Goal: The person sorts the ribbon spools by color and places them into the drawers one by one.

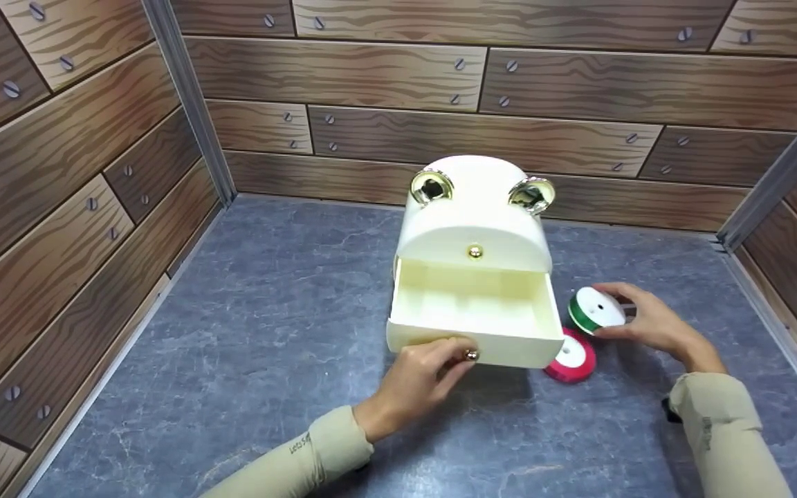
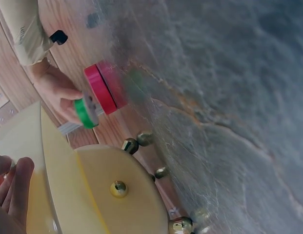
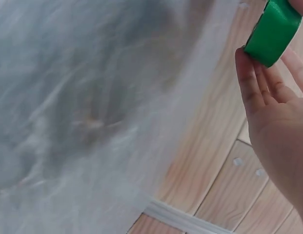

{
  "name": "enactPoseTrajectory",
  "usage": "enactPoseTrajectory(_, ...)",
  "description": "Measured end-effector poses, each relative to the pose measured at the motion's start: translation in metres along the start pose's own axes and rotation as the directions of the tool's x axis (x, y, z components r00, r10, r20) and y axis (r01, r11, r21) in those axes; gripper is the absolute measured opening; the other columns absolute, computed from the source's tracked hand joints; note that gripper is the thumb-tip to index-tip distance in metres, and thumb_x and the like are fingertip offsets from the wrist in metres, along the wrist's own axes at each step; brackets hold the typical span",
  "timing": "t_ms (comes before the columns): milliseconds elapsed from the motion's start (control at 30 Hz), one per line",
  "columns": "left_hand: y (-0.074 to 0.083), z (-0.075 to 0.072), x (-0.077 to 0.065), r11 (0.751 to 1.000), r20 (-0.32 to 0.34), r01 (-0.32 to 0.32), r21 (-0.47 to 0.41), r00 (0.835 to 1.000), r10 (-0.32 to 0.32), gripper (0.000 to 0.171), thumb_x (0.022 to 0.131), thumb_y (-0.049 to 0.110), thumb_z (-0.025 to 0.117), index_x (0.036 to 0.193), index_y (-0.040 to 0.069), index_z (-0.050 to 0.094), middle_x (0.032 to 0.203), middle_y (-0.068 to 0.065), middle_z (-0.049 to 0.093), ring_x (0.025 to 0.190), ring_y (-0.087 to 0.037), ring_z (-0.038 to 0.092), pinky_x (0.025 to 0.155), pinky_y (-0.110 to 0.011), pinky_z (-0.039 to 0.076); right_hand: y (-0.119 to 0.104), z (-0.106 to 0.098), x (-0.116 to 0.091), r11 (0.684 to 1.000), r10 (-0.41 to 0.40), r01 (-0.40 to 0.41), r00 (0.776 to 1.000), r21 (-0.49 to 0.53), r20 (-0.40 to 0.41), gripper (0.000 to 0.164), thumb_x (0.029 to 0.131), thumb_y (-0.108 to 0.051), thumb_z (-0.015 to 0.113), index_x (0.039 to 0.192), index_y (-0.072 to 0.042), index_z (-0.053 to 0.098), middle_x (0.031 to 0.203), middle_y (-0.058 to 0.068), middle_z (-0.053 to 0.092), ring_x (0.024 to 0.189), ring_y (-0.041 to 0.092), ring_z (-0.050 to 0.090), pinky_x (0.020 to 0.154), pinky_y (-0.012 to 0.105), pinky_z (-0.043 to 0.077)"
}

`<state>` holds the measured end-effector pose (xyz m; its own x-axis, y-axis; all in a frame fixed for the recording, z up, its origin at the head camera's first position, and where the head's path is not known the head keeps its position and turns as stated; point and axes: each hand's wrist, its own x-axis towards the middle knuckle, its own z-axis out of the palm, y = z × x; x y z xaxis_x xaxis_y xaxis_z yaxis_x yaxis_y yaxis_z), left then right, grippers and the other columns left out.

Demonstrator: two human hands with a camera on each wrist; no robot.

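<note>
A cream cabinet with gold frog-like eyes stands in the middle, its lower drawer pulled out. My left hand is at the drawer front, thumb and fingers pinching its small gold knob. To the right of the drawer, my right hand grips a white spool of green ribbon by its edges. The green band shows between thumb and fingers in the right wrist view. A spool of red ribbon lies flat on the table beside the drawer's right front corner, just below the green one.
The grey marbled table spreads out on both sides of the cabinet. Wood-patterned panels wall it in at the back, left and right. A second gold knob sits on the cabinet's upper front, above the drawer.
</note>
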<state>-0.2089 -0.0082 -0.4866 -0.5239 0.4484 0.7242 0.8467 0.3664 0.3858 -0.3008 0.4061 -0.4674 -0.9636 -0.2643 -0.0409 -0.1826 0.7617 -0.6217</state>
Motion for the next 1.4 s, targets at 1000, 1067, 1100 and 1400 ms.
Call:
enactPoseTrajectory(1000, 0.001, -0.001, 0.001, 1.0, -0.005, -0.005, -0.001, 1.0, 0.005, 0.013, 0.099, 0.012, 0.071, 0.111, 0.008, 0.071, 0.098, 0.0, 0.077, 0.082, -0.007, 0.072, 0.078, -0.01, 0.056, -0.11, -0.009, -0.016, 0.856, -0.381, 0.401, 0.916, 0.327, -0.128, 0.078, 0.078, 0.009, 0.084, 0.148, -0.004, 0.053, 0.139, 0.001, 0.061, 0.117, 0.013, 0.062, 0.101, 0.017, 0.052)
enactPoseTrajectory(1067, 0.002, -0.001, 0.001, 1.0, 0.0, 0.0, -0.007, 1.0, 0.0, 0.014, 0.098, 0.012, 0.071, 0.112, 0.008, 0.071, 0.098, -0.001, 0.077, 0.083, -0.007, 0.072, 0.079, -0.009, 0.056, -0.116, -0.007, -0.015, 0.85, -0.403, 0.42, 0.907, 0.319, -0.119, 0.078, 0.077, 0.008, 0.085, 0.147, -0.005, 0.054, 0.139, 0.002, 0.061, 0.119, 0.013, 0.062, 0.102, 0.016, 0.051)
enactPoseTrajectory(1100, 0.002, -0.001, 0.001, 1.0, 0.0, 0.001, -0.01, 1.0, -0.001, 0.014, 0.098, 0.012, 0.071, 0.112, 0.008, 0.071, 0.097, -0.001, 0.077, 0.083, -0.007, 0.073, 0.079, -0.009, 0.056, -0.12, -0.006, -0.015, 0.847, -0.412, 0.428, 0.904, 0.316, -0.119, 0.078, 0.076, 0.008, 0.085, 0.146, -0.006, 0.055, 0.138, 0.003, 0.062, 0.12, 0.013, 0.062, 0.103, 0.016, 0.051)
enactPoseTrajectory(1400, 0.002, -0.001, 0.001, 0.999, 0.003, 0.015, -0.031, 1.0, -0.015, 0.015, 0.098, 0.012, 0.072, 0.112, 0.007, 0.071, 0.1, -0.002, 0.078, 0.084, -0.008, 0.073, 0.081, -0.008, 0.055, -0.144, 0.005, -0.01, 0.867, -0.471, 0.475, 0.88, 0.153, -0.062, 0.078, 0.074, -0.008, 0.093, 0.144, -0.02, 0.06, 0.135, 0.0, 0.065, 0.121, 0.011, 0.06, 0.102, 0.017, 0.049)
